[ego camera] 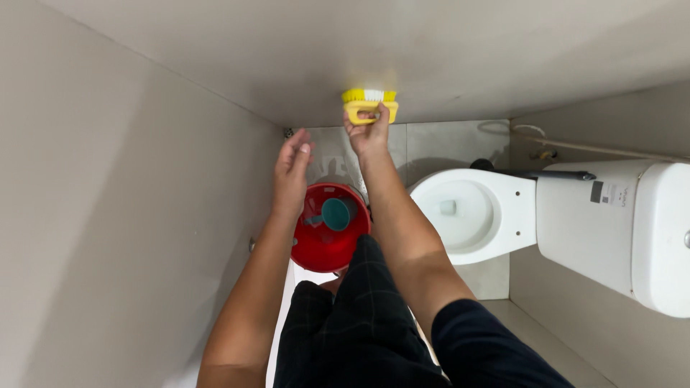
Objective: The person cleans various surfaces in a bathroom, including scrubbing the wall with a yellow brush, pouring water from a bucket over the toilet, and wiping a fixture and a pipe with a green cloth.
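The right hand point(368, 133) is clenched on a yellow plastic scrub brush point(369, 103), its bristles pressed to the far grey wall point(215, 65). The left hand point(291, 172) hangs loose, empty, above a red plastic bucket point(316, 251). No suds or scrubbed patch show on the wall, so progress is hard to judge. A white toilet point(474, 212) sits right, its tank cut off.

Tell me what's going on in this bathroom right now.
A person's right hand grips a yellow scrub brush by its handle, bristles pressed against the pale wall. The left hand is open, fingers raised, holding nothing, near the wall. Below, a red bucket sits on the floor with a teal scoop inside. A white toilet, lid up, stands to the right.
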